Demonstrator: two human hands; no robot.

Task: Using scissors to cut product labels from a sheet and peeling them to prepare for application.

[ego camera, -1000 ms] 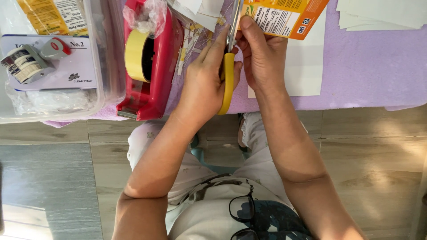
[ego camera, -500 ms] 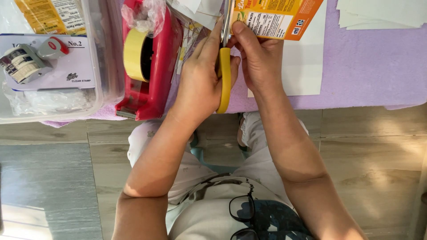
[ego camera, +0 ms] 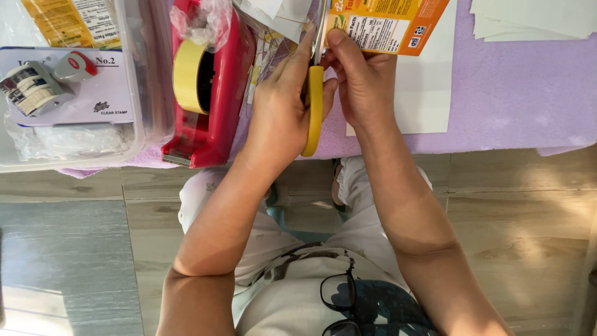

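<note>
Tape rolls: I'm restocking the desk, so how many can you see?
1: a yellow tape roll sits in the red dispenser, left of the left hand. More may be hidden in the clear bin.

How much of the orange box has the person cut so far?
Already done: pale cut pieces lie stacked on the purple mat. In hand: the left hand works yellow-handled scissors into the orange card packet, which the right hand steadies. Left: the cut sits at the packet's edge, so most of it looks uncut.
</note>
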